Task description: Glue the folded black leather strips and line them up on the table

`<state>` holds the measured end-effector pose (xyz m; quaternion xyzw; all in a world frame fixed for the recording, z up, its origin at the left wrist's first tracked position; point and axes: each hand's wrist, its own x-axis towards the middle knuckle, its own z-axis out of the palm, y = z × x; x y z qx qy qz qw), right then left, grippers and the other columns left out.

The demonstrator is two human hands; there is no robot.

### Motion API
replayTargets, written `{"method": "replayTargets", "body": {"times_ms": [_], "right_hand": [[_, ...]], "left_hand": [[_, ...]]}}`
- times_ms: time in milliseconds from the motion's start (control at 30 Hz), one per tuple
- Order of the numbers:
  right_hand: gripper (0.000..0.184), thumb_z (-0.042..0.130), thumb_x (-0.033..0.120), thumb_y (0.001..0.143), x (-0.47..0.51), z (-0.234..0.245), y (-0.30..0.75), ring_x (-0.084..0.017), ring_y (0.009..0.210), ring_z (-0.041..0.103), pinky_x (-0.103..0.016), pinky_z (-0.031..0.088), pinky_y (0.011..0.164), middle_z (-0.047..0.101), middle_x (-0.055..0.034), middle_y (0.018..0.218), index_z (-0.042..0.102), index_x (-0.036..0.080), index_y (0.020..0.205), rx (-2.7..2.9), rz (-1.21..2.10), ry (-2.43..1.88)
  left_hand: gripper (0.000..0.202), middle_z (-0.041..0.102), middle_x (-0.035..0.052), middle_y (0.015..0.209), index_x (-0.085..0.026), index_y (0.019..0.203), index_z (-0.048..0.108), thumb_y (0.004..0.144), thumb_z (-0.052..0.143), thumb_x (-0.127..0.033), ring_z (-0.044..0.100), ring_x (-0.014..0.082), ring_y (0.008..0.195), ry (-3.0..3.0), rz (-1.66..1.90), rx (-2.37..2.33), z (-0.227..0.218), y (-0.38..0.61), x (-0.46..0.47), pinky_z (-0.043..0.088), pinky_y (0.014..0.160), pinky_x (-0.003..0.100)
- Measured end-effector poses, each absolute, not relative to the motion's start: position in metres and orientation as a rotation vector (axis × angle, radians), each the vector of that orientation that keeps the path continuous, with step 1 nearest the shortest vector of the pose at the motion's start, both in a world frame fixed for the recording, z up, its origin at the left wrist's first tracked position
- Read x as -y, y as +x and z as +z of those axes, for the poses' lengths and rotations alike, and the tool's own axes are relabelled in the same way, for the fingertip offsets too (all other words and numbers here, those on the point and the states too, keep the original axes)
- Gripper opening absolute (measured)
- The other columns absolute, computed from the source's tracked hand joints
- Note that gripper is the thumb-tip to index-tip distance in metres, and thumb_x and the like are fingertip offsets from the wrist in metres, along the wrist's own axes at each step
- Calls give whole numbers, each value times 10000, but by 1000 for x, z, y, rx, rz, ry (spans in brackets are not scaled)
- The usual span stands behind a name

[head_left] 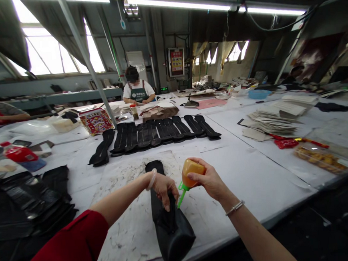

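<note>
A long black leather-like piece [178, 242] with a wide, rounded near end lies on the stained work sheet [124, 231] in front of me. My left hand [165, 188] pinches a raised black flap or strip along its middle, the fingers pressed together. In my right hand [209, 180] is a squeeze glue bottle [193, 172], tilted downward, with amber contents and a green nozzle. The nozzle tip points at the black piece just right of my left fingers; whether it touches cannot be made out.
A row of similar black pieces [150, 134] lies beyond the sheet. At left are a heap of black pieces [29, 206] and a red-and-blue bottle [22, 156]. Card stacks [271, 123] and a clear food box [321, 158] sit at right. A co-worker [137, 91] sits across the table.
</note>
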<state>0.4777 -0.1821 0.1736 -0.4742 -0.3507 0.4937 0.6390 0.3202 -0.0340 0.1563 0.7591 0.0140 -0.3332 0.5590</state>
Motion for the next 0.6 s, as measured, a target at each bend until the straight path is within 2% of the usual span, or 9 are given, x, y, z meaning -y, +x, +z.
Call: {"method": "replayTargets", "body": {"times_ms": [167,300,600], "right_hand": [[595,855,254,548,182,173,479,-215,773,623,-296,559,482,634,-27,923,608,224,1088,752,1160,-1054],[572,849,248,559,184,170,481,-193,731,611,-258,535,443,630,-21,888,616,222,1081,752,1179,-1035],[492,848,226,587,193,165,487,-198,714,624,-282,549,440,636,-24,899,646,237,1036,680,1219,-921]], "left_hand": [[368,520,-73,439,-160,852,714,553,854,-322,402,72,338,1795,-770,-105,158,316,34,316,308,170],[334,512,-72,440,-155,817,710,564,847,-324,393,67,339,1778,-756,-111,160,314,35,320,309,169],[347,588,-48,517,-156,794,697,550,854,-346,458,71,390,1757,-690,-158,163,305,33,359,337,158]]}}
